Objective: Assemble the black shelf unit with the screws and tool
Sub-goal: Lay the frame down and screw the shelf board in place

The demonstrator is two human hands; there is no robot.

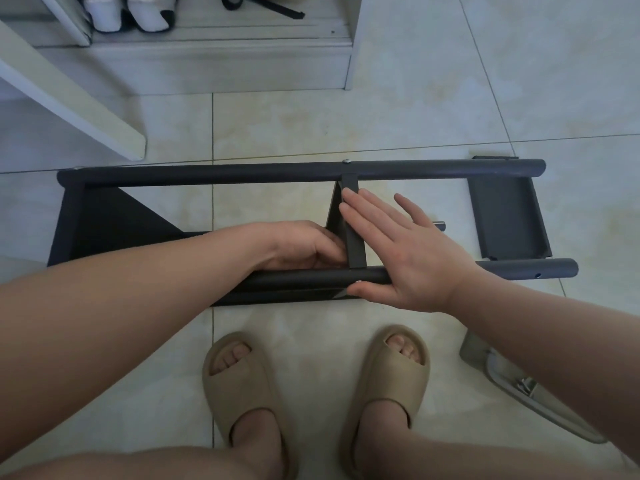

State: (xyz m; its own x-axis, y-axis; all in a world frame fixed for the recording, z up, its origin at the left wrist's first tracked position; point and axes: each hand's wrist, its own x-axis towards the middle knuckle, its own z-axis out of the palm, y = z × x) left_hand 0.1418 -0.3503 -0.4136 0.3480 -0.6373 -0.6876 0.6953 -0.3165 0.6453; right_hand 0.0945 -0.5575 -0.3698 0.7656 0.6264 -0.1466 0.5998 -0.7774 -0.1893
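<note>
The black shelf unit [214, 174] lies on its side on the tiled floor, two round black poles running left to right. A middle shelf panel [353, 237] stands edge-up between the poles, and a loose end panel [509, 216] lies flat at the right. My left hand [304, 247] has its fingers curled against the left side of the middle panel, just above the near pole. My right hand [405, 247] lies flat with straight fingers against the panel's right side, thumb under the near pole [526, 270]. A silver screw head [345, 161] shows on the far pole.
My two feet in tan slippers [242, 386] stand just in front of the unit. A clear plastic bag with small metal parts [523, 389] lies on the floor at the right. A white cabinet with shoes [145, 15] stands behind, its open door [79, 98] reaching toward the unit's left end.
</note>
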